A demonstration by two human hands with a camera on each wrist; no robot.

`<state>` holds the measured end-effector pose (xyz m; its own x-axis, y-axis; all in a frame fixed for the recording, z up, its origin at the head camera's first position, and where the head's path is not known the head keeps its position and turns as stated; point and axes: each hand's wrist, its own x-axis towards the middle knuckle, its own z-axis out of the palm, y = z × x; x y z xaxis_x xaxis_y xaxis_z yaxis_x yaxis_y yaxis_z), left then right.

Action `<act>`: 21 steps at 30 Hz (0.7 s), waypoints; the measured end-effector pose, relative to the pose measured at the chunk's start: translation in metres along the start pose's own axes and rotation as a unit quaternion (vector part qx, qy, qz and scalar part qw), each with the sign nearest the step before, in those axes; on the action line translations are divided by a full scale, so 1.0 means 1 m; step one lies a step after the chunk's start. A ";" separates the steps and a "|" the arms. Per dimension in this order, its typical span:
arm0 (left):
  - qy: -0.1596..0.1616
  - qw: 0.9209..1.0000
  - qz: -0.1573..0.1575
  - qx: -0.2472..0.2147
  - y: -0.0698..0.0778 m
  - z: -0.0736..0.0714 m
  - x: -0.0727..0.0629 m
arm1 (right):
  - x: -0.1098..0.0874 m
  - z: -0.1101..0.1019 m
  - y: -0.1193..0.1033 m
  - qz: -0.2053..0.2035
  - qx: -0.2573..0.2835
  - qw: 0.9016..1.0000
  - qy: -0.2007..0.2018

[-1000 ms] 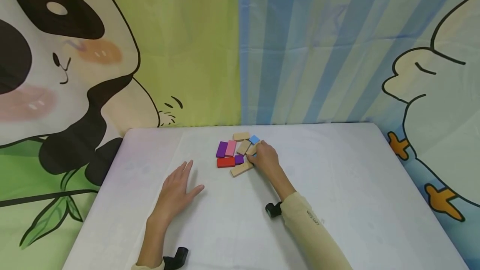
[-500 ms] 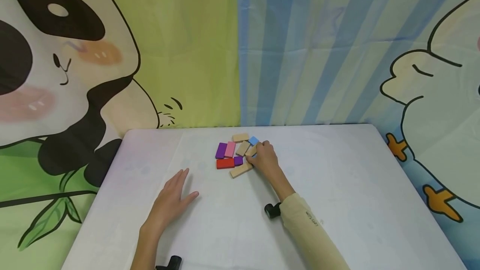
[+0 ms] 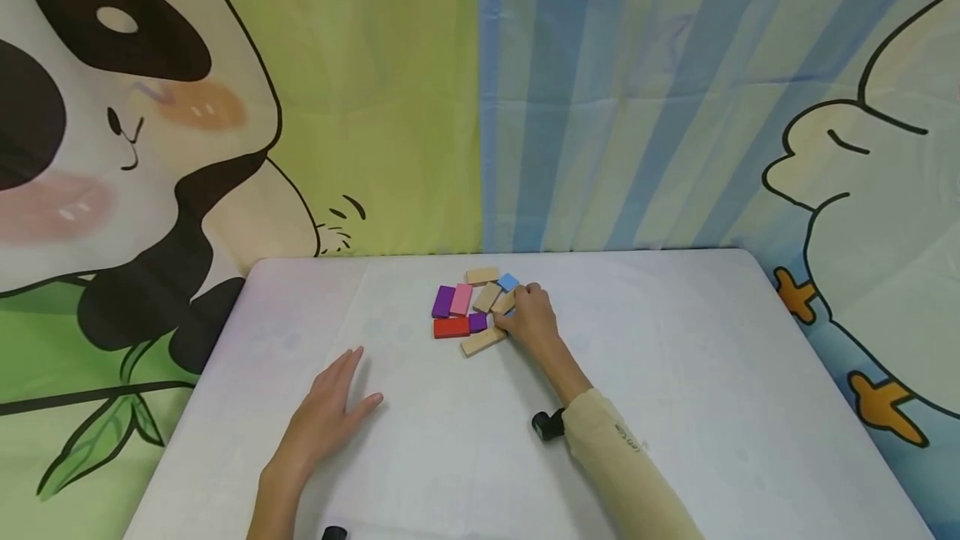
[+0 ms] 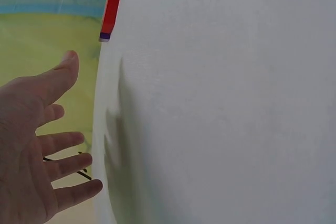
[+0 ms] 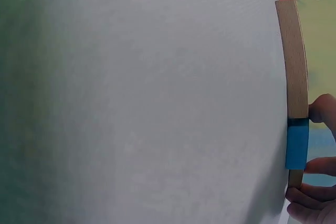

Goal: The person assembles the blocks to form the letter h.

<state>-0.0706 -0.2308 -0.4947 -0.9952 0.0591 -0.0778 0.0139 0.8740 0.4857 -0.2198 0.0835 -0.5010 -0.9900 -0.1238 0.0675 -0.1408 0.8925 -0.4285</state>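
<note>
At the far middle of the table, my right hand (image 3: 536,322) reaches into a group of small toy blocks. Its thumb and fingers pinch a blue block (image 5: 297,144), mostly hidden in the head view. That block lies end to end with a long plain wooden block (image 5: 293,59). Left of the hand are a red block (image 3: 451,328), a small purple one (image 3: 477,322), a larger purple one (image 3: 443,302) and a pink one (image 3: 461,300). My left hand (image 3: 318,423) is held over the table with fingers extended and nothing in it.
Behind are a plain wooden block (image 3: 482,276) and a second blue block (image 3: 508,282), near the back edge of the white table (image 3: 675,340). Two tilted wooden blocks lie mid-group. A patterned curtain (image 3: 600,98) hangs behind the table. A small black device sits at each wrist.
My left hand has drawn back toward the near left, away from the blocks. The right hand and the blocks stay where they were.
</note>
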 end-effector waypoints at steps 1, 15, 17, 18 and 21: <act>0.001 1.000 -0.001 -0.002 -0.001 0.000 -0.001 | -0.001 0.000 0.000 -0.006 0.001 1.000 0.006; 0.000 1.000 -0.008 -0.004 -0.011 -0.012 -0.012 | -0.027 -0.011 -0.048 -0.130 0.058 0.990 -0.015; 0.000 1.000 -0.009 -0.002 -0.014 -0.013 -0.013 | -0.035 -0.005 -0.065 -0.168 0.050 0.984 -0.039; 0.001 1.000 -0.009 -0.001 -0.015 -0.014 -0.014 | -0.039 -0.002 -0.074 -0.186 0.044 0.980 -0.049; 0.007 1.000 -0.007 -0.002 -0.018 -0.014 -0.015 | -0.048 0.007 -0.095 -0.229 0.022 0.971 -0.071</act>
<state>-0.0569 -0.2540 -0.4896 -0.9965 0.0402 -0.0733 -0.0007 0.8729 0.4879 -0.1587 0.0016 -0.4697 -0.8143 -0.5641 0.1368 -0.5632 0.7108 -0.4214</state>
